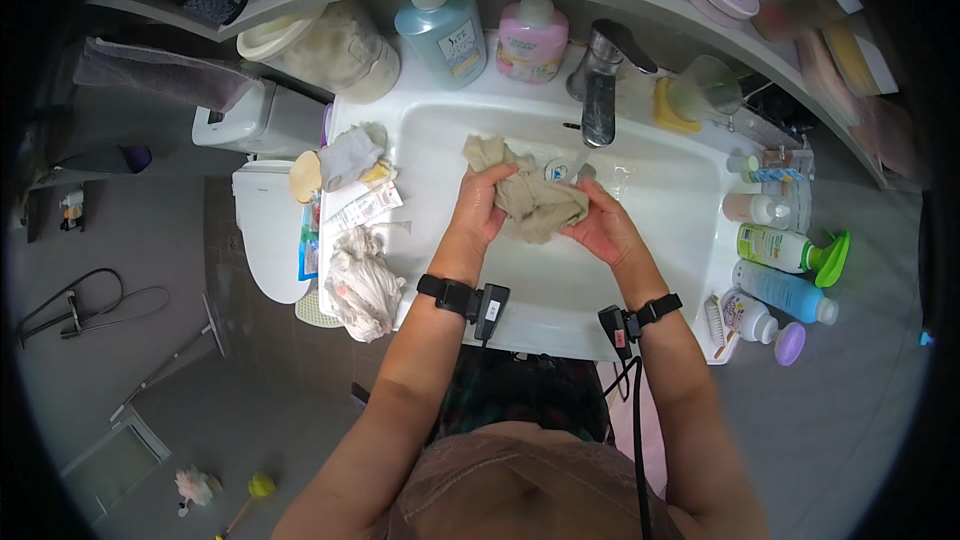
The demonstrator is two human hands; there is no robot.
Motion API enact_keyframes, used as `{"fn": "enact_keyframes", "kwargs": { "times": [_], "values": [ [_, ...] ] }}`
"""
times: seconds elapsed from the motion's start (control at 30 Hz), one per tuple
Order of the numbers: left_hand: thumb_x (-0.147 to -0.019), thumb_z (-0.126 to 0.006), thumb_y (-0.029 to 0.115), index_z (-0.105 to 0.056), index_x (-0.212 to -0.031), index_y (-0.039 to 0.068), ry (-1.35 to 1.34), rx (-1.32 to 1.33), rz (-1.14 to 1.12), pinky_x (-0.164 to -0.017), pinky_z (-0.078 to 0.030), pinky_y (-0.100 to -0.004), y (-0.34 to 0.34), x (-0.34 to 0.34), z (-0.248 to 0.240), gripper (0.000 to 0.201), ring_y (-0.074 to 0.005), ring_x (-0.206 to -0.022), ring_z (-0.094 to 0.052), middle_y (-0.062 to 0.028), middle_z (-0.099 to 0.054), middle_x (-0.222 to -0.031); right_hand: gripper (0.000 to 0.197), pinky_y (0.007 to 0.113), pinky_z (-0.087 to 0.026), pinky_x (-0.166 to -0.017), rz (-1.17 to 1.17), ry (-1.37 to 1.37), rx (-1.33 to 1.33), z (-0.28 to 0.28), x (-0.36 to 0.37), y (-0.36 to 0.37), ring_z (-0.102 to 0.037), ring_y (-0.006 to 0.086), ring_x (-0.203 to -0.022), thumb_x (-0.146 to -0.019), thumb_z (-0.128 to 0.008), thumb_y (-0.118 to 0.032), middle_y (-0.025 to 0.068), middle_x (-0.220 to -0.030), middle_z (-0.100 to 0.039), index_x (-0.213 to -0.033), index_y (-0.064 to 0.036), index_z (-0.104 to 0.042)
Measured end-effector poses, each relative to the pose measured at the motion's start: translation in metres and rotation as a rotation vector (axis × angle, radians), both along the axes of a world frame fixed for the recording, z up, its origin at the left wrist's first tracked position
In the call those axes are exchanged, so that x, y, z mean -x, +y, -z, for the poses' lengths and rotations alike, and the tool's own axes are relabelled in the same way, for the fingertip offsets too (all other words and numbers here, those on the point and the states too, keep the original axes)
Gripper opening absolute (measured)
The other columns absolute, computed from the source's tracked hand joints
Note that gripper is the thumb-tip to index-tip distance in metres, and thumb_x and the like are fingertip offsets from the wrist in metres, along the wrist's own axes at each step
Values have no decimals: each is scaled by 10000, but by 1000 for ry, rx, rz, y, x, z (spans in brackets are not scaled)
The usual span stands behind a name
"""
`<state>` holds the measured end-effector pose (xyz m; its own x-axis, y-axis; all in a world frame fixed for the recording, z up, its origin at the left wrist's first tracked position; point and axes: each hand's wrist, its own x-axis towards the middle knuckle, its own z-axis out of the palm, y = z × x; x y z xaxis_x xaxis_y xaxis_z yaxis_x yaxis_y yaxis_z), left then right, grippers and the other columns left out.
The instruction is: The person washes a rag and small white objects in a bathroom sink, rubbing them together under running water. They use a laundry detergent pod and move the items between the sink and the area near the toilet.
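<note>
Over the white sink basin I hold a wet-looking beige cloth stretched between both hands. My left hand grips its left part, thumb on top, with a loose end sticking up past the fingers. My right hand pinches the right end, close under the chrome faucet. Water seems to run from the spout beside my right fingers. Part of the drain shows behind the cloth. My palms' undersides and some fingers are hidden.
On the left ledge lie a crumpled white cloth, a grey cloth and a tube. A blue bottle and a pink bottle stand behind the basin. Several bottles, one a green-topped spray bottle, line the right edge. A toilet stands left.
</note>
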<state>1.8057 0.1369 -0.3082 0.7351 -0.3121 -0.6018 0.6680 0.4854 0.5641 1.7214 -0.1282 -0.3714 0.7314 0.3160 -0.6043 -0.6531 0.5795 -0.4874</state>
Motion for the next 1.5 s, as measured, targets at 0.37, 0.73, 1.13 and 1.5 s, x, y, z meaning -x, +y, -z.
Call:
{"fn": "enact_keyframes", "kwargs": {
  "times": [0.37, 0.73, 1.13, 1.5],
  "values": [
    [-1366, -733, 577, -762, -1612, 160, 372, 435, -60, -1059, -728, -535, -61, 39, 79, 485, -322, -1226, -861, -103, -900, -1360, 364, 622, -694, -1070, -133, -580, 1210, 4, -33, 65, -877, 575, -1240, -1302, -793, -382, 354, -1270, -898, -1394, -33, -844],
    [-1383, -733, 508, -751, -1653, 35, 302, -59, 232, -979, -751, -449, -78, 57, 62, 545, -258, -1163, -892, -100, -892, -1415, 419, 693, -693, -981, -71, -411, 1387, 18, -47, 15, -879, 607, -1073, -1336, -647, -287, 350, -1103, -900, -1128, 4, -864],
    [-1171, -979, 83, -711, -1671, 35, 95, 36, 155, -1186, -732, -455, -46, 34, 1, 570, -317, -1383, -894, -130, -860, -1541, 386, 581, -687, -1018, -190, -359, 1224, -14, -40, 3, -881, 454, -1110, -1330, -760, -424, 210, -1164, -935, -1312, -64, -897],
    [-1054, -777, -132, -716, -1639, -79, -80, -498, 191, -1102, -728, -411, 37, 11, 34, 590, -300, -1250, -901, -183, -889, -1466, 344, 457, -541, -1362, -132, -197, 525, -21, -16, -28, -750, 203, -1361, -1289, -880, -384, 35, -1492, -859, -1476, -96, -905]
  ]
}}
